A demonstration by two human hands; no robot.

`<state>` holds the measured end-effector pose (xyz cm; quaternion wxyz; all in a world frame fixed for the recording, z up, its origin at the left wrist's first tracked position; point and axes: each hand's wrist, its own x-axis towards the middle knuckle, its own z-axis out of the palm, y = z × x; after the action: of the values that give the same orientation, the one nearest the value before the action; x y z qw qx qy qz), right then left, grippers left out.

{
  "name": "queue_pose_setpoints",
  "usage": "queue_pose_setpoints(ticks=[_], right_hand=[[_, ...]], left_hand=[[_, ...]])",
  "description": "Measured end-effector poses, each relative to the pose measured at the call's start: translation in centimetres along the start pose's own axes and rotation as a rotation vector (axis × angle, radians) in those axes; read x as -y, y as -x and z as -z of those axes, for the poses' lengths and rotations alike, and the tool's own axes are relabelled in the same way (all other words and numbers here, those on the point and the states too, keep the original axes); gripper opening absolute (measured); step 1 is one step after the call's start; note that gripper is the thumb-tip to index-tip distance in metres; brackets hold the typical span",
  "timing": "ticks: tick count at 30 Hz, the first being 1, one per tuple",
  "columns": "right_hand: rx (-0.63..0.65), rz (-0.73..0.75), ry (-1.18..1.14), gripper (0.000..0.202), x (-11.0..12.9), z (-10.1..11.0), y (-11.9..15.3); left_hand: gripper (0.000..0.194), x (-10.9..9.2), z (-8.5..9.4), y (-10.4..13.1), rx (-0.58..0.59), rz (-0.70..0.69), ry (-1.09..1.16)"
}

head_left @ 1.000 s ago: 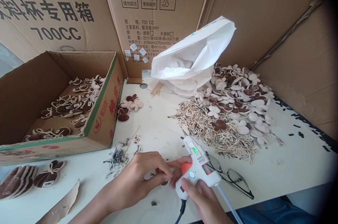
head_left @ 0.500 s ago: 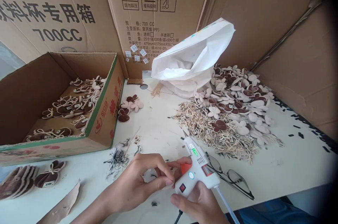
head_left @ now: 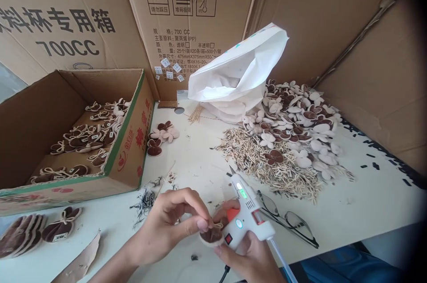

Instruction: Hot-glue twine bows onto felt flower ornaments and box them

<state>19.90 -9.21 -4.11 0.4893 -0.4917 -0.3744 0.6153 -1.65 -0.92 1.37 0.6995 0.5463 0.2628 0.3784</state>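
A white glue gun point(head_left: 248, 212) with an orange trigger and a green light lies in my right hand point(head_left: 247, 252), its nozzle pointing up and left. That hand's fingers also reach a small brown felt piece point(head_left: 212, 236) with a pale rim, beside the gun's handle. My left hand point(head_left: 170, 225) pinches a thin cream cord point(head_left: 217, 225) between thumb and index finger, just over the felt piece. The tips of some right-hand fingers are hidden behind the gun and the piece.
An open carton point(head_left: 128, 140) holding corded felt pieces stands left. Right are a cord pile point(head_left: 283, 171), a felt pile point(head_left: 300, 114) and eyeglasses point(head_left: 296, 225). A white bag point(head_left: 240, 78) stands behind. Black thread scraps point(head_left: 146, 203) and a felt stack point(head_left: 23, 234) are nearer left.
The brown felt piece and the cord have come into sight between my hands. My left hand has shifted slightly left. The whole view has moved a little.
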Motion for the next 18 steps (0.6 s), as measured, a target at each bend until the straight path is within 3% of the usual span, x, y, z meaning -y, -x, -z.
queue_pose_setpoints(ticks=[6, 14, 18], right_hand=[[0.037, 0.025, 0.046, 0.044, -0.4, 0.6, -0.3], [0.032, 0.044, 0.044, 0.044, -1.2, 0.9, -0.3], [0.009, 0.057, -0.016, 0.046, -1.0, 0.6, -0.3]], left_hand=[[0.014, 0.1, 1.0, -0.3, -0.044, -0.065, 0.198], [0.02, -0.8, 2.7, -0.4, -0.285, -0.143, 0.54], [0.021, -2.0, 3.6, -0.5, -0.395, -0.253, 0.373]])
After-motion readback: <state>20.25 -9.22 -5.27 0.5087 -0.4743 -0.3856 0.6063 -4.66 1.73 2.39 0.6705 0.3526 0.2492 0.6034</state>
